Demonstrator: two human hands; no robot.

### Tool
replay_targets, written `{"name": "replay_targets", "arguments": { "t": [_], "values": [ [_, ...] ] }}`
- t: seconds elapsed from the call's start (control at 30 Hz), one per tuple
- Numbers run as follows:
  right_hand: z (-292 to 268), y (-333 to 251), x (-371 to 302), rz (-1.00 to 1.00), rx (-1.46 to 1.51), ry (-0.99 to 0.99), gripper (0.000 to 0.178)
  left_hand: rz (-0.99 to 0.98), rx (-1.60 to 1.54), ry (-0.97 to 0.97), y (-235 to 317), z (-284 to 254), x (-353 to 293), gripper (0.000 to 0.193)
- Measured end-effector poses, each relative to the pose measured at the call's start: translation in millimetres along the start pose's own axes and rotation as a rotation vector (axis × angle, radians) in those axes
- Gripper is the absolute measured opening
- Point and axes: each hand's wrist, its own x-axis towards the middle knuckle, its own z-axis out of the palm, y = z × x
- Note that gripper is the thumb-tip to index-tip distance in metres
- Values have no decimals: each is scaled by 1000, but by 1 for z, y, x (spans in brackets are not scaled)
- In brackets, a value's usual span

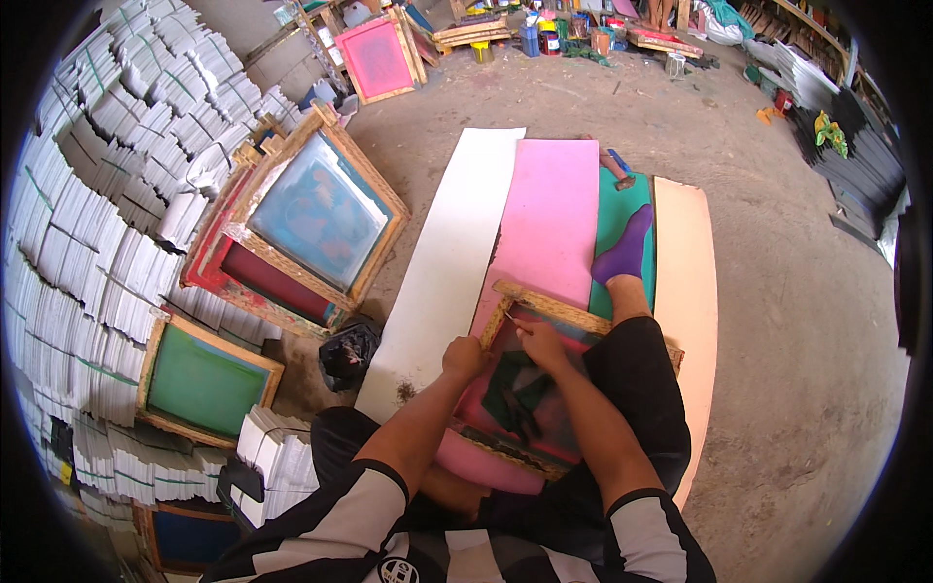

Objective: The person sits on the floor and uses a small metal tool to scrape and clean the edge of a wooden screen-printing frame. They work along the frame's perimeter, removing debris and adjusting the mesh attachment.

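A wooden-framed printing screen (588,319) with dark red mesh lies tilted across my legs. My left hand (466,360) is closed on the frame's left bar, near its upper corner. Just right of it, my right hand (540,346) is closed around a thin tool, its slim tip (512,317) pointing at the corner of the frame; its kind is too small to make out. A crumpled dark green cloth (515,394) rests on the mesh below my hands.
Under me lie white (452,233), pink (549,219), green (607,209) and peach (685,253) sheets. A hammer-like tool (619,173) lies beyond my purple-socked foot (627,248). Framed screens (321,209) and bundled white stacks (97,204) crowd the left. Paint containers (549,41) stand far ahead.
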Motion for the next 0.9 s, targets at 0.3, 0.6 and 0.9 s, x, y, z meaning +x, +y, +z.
{"name": "replay_targets", "arguments": {
  "t": [0.3, 0.6, 0.9],
  "values": [
    [-2, -37, -13, 1, -137, 37, 34, -10, -23, -4, -17, 5, -4, 46],
    [-35, -40, -9, -2, -293, 24, 34, -51, -58, -15, -2, -4, -6, 45],
    [-35, -63, -15, 45, -481, -34, 36, -19, -77, 6, -7, 1, -2, 45]
  ]
}}
